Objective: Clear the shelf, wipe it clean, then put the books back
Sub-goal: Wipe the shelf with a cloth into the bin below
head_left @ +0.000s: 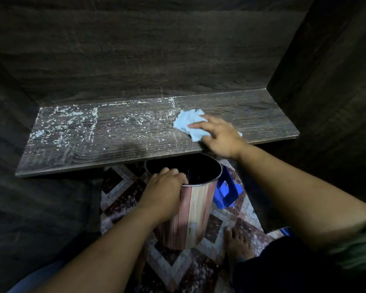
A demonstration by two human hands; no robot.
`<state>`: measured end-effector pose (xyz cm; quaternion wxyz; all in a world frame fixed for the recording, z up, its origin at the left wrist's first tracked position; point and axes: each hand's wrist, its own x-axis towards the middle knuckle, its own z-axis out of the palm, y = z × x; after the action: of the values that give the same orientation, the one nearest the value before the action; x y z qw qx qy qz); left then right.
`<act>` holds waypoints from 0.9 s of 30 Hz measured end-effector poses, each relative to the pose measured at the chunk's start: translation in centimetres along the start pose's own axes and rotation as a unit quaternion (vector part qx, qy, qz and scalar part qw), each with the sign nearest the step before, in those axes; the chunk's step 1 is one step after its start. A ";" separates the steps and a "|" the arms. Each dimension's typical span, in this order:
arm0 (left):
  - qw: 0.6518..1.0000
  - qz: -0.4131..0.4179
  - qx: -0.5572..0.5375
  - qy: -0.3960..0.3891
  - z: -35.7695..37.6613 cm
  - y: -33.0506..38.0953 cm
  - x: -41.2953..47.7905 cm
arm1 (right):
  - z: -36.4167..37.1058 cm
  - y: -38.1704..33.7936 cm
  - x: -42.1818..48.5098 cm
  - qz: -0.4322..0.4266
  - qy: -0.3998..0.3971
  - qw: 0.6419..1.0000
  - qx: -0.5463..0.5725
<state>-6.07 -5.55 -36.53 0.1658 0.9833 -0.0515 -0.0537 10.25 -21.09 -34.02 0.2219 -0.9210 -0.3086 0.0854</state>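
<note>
Shelf point(135, 149) is the dark wood-grain board running across the middle. Closest in, a bare foot point(237, 244) stands on the patterned tile floor point(178, 269). Just past it the left hand point(165, 191) grips the rim of a shiny metal bin point(190, 218), fingers curled over the edge. The bin's mouth sits right below the shelf's front edge, with a blue stool point(226, 193) beside it. Further out the right hand point(222, 138) lies flat, fingers spread, pressing a light blue cloth point(188, 123) onto the shelf's right part. White specks point(68, 121) cover the left part.
</note>
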 end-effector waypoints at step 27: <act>0.998 0.055 -0.011 0.018 -0.3 0.6 0.6 | -1.9 -4.5 -11.1 0.005 -0.009 0.998 -0.062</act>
<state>-5.52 -6.11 -36.13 0.1805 0.9779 -0.1019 -0.0276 -0.39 -25.27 -30.00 0.1607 -0.9339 -0.3103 0.0758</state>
